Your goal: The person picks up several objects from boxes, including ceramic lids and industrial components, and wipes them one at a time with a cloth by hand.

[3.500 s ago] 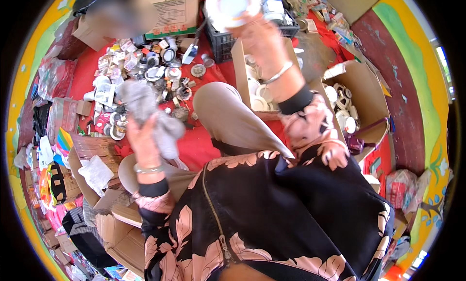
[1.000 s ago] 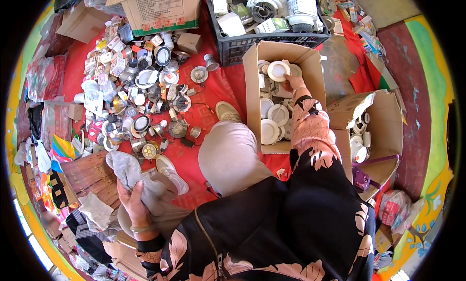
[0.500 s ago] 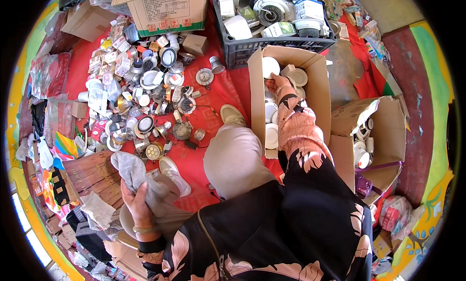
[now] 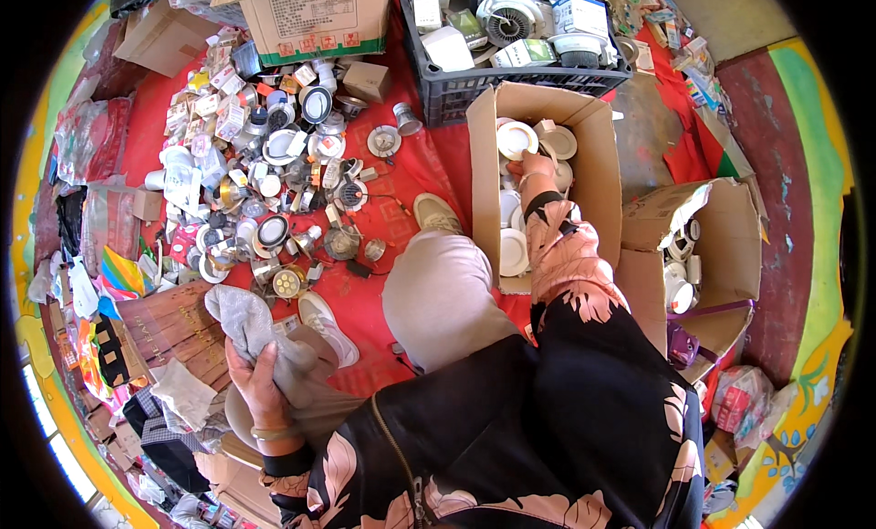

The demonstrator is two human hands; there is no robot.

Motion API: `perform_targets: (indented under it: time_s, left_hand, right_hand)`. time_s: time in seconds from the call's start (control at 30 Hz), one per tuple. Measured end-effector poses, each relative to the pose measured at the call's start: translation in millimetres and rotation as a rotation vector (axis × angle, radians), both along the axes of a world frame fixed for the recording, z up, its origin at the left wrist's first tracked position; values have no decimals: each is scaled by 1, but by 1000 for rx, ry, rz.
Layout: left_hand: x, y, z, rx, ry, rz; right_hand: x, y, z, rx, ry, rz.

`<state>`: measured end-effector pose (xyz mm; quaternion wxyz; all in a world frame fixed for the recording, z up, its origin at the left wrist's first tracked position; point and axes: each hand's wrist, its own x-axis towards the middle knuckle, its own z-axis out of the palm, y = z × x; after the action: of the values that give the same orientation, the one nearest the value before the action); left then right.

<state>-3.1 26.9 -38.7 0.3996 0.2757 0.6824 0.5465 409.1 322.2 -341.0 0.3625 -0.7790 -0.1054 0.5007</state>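
Observation:
My left hand (image 4: 258, 380) is closed round a bunched grey cloth (image 4: 242, 317), held over my left leg. On the right, my right hand (image 4: 533, 167) reaches into a tall open cardboard box (image 4: 591, 178). Its fingers pinch the near edge of a white round downlight (image 4: 517, 140), whose face is turned up; the fingertips are partly hidden. More white round lights (image 4: 514, 252) lie in the box along its left side, and another white light (image 4: 559, 142) sits at its far right.
A big heap of mixed lamps (image 4: 274, 155) covers the red cloth at left. Behind stands a black plastic crate (image 4: 456, 95) of lamps, beside a large carton (image 4: 315, 22). A second open carton (image 4: 730, 255) with lights is at right. A wooden board (image 4: 178, 333) lies near my left hand.
My right hand has drawn slightly toward me inside the box, and the white downlight at its fingers has shifted nearer and a little right. The left hand and cloth stay nearly still.

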Motion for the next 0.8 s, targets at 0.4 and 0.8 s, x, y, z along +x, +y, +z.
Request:
perform_targets:
  time_s: [0.4,0.8]
  left_hand:
    - [3,-8,3,24,28,27]
    - [-13,-4,5,33,9,-7]
  right_hand:
    - [-9,7,57,-168,-1001,732]
    - [-1,5,-78,-58,-1300,1194]
